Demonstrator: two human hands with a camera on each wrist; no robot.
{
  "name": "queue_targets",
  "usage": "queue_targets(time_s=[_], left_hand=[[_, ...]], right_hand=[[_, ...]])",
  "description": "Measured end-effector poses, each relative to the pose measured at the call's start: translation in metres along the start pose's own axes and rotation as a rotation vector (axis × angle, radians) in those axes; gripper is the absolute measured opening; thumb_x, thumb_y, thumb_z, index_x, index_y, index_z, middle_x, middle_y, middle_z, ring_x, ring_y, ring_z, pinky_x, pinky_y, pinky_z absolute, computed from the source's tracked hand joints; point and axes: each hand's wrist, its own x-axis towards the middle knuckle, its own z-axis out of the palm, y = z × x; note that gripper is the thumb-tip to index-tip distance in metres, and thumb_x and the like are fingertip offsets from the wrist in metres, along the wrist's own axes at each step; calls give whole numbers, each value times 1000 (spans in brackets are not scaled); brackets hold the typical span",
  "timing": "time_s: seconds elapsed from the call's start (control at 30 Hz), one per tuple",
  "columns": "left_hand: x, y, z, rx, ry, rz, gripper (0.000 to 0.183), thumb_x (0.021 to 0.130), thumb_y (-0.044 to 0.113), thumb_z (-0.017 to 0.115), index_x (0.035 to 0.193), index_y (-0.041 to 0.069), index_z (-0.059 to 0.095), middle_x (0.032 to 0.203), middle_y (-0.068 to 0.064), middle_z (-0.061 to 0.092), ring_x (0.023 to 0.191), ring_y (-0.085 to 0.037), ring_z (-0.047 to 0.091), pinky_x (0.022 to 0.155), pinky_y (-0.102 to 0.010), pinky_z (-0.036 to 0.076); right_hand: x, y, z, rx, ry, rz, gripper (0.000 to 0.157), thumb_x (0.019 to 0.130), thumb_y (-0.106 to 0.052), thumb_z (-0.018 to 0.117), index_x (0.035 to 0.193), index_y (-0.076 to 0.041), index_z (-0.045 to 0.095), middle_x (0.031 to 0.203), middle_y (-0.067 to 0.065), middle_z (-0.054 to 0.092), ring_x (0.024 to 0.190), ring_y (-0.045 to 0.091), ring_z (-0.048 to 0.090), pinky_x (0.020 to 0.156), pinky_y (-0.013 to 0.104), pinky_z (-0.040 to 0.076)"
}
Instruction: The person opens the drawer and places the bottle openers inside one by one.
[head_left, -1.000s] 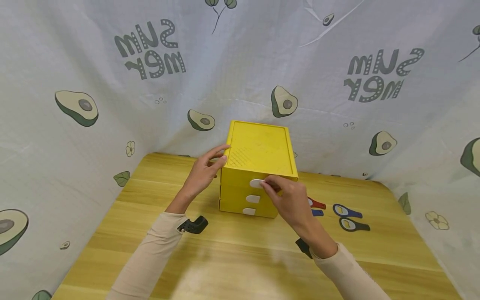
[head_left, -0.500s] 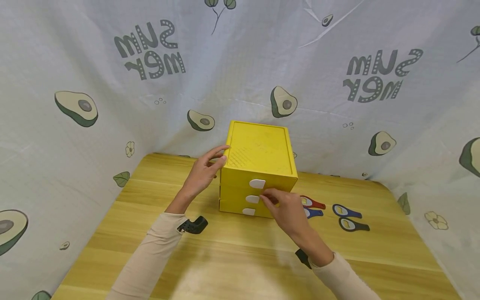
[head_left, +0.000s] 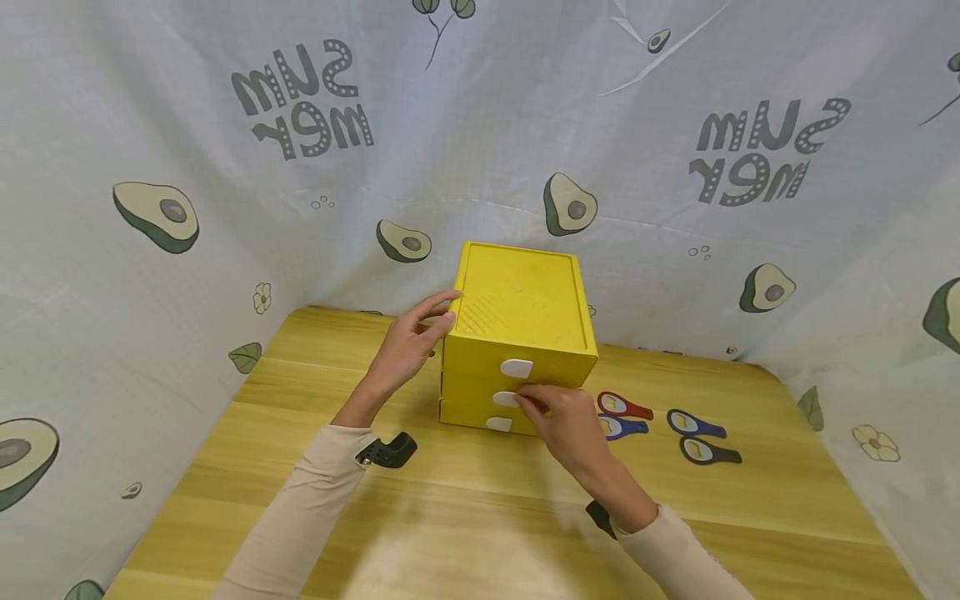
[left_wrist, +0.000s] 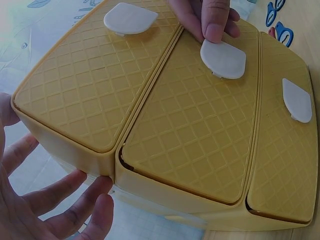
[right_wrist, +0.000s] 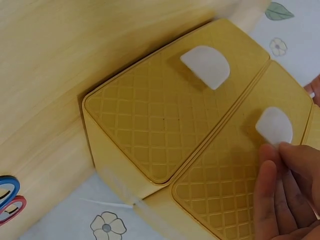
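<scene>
A yellow three-drawer box (head_left: 525,296) stands on the table, its drawers looking pushed in. Each waffle-patterned front carries a white tab handle. My right hand (head_left: 566,421) pinches the edge of the middle drawer's handle (left_wrist: 223,60) between thumb and fingers. The top handle (head_left: 517,367) and bottom handle (head_left: 498,423) are untouched. My left hand (head_left: 403,346) rests against the box's upper left side near the front corner. Its fingers (left_wrist: 65,192) are spread along that side in the left wrist view.
Right of the box lie several small flat tools with round heads and short handles: a red one (head_left: 637,410), blue ones (head_left: 708,428) and a black one (head_left: 723,454). A patterned curtain (head_left: 480,150) hangs behind the wooden table (head_left: 450,517).
My right hand has let go of the top drawer's handle, moved down and taken hold of the middle one. The left hand has stayed on the box's side.
</scene>
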Motion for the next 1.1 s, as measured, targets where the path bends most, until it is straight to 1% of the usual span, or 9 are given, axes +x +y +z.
queue_targets(time_s=[0.07,0.23,0.3,0.4,0.43,0.63,0.87,1.0,1.1], left_hand=[[0,0,0,-6,1,-2,40,103,43,51,143,40,53,144,-5,54,113,-29,62,83,-47,54],[0,1,0,-14,-2,-4,40,103,43,51,143,40,52,144,-6,53,114,-30,62,85,-52,53],[0,1,0,-9,-5,-1,40,104,43,51,144,39,52,145,-6,53,114,-29,62,84,-49,53],[0,1,1,-10,-8,0,41,104,42,51,144,39,52,145,-7,53,114,-30,62,85,-51,53],[-1,1,1,-7,-9,1,41,104,42,51,145,38,51,145,-7,53,113,-30,62,84,-49,54],[-1,1,1,0,-6,-8,40,104,44,50,144,41,51,145,-5,53,114,-29,62,84,-46,54],[-1,1,0,-19,-3,-19,40,103,43,52,143,41,52,144,-5,53,115,-30,61,89,-58,51],[-1,2,0,-18,-2,-12,41,103,42,52,144,39,52,144,-6,53,114,-30,62,88,-58,51],[-1,2,0,-12,-3,-7,41,104,42,51,144,39,52,144,-6,53,113,-29,62,87,-56,52]], right_hand=[[0,0,0,-5,-2,-5,5,82,-7,81,87,-7,79,79,2,76,66,9,69,58,24,55],[1,-1,0,-18,-7,-16,5,83,-6,81,87,-7,80,80,2,76,62,8,66,55,21,52],[0,-2,0,-19,-5,-20,4,83,-6,81,87,-7,80,79,2,76,61,8,64,54,20,51],[0,-2,0,-16,-2,-25,4,83,-6,81,86,-7,79,78,2,76,60,7,63,54,20,50],[-1,-2,-1,-15,-3,-24,4,82,-6,81,86,-7,79,78,2,76,60,7,63,53,19,49],[-4,-5,-3,-5,-9,-25,5,83,-6,80,87,-7,80,79,2,76,60,7,64,54,19,49],[-10,-9,-5,-2,-12,-42,5,83,-6,80,88,-7,80,77,1,75,60,6,64,54,17,49],[-13,-11,-6,-14,-6,-55,5,83,-6,80,88,-7,80,78,2,76,61,6,66,54,17,50],[-16,-12,-7,-13,-4,-60,6,82,-5,81,88,-7,80,79,2,76,61,6,66,55,17,50]])
